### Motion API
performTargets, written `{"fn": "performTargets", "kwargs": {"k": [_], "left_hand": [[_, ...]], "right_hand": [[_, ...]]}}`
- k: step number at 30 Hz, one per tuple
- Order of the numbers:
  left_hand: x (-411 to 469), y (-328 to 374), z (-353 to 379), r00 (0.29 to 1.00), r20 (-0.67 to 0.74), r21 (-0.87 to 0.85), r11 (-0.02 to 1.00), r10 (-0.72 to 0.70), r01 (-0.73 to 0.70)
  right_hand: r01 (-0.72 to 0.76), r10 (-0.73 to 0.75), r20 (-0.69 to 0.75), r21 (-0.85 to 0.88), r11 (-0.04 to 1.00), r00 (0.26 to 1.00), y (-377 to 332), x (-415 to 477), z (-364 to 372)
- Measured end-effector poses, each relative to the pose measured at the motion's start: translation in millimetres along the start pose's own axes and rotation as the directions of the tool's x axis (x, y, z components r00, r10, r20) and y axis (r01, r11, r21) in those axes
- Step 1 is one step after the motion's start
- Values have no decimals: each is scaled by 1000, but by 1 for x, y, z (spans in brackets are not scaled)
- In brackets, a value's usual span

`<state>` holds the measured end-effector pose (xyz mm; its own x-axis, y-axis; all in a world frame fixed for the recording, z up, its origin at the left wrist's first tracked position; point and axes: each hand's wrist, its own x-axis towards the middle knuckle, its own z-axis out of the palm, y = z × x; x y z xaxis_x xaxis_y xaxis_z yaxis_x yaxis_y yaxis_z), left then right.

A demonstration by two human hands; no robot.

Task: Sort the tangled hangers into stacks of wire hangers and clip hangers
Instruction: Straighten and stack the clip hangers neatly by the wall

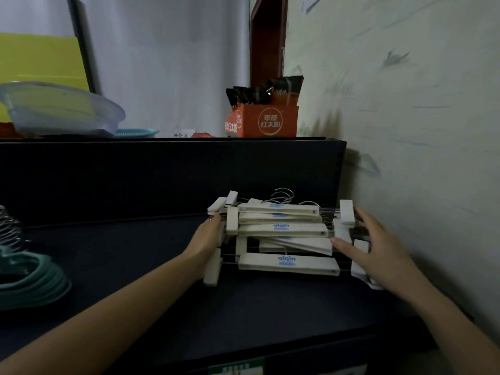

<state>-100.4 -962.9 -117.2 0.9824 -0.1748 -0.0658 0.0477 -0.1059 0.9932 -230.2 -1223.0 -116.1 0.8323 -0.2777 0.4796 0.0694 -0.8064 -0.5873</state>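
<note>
Head view: left hand and right hand, fingers straight, against opposite ends of clip hanger stack.

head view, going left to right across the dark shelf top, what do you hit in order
pile of teal coated hangers, left hand, stack of white clip hangers with blue logos, right hand, pale patterned wall
</note>
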Motion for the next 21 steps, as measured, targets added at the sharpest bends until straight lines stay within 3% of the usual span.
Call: {"fn": "performTargets", "kwargs": {"k": [13,18,20,21], "left_hand": [[8,8,76,1000,-12,-22,1000,-14,14],[5,9,89,1000,11,-55,998,1,0],[6,9,85,999,33,-92,996,-14,17],[7,9,81,999,44,-108,994,-19,24]], "right_hand": [[-98,94,62,59,993,994,52,30,-45],[-162,160,121,3,987,980,50,38,-59],[-136,141,32,-138,981,989,41,42,-61],[-68,55,-53,-284,957,997,37,45,-61]]}}
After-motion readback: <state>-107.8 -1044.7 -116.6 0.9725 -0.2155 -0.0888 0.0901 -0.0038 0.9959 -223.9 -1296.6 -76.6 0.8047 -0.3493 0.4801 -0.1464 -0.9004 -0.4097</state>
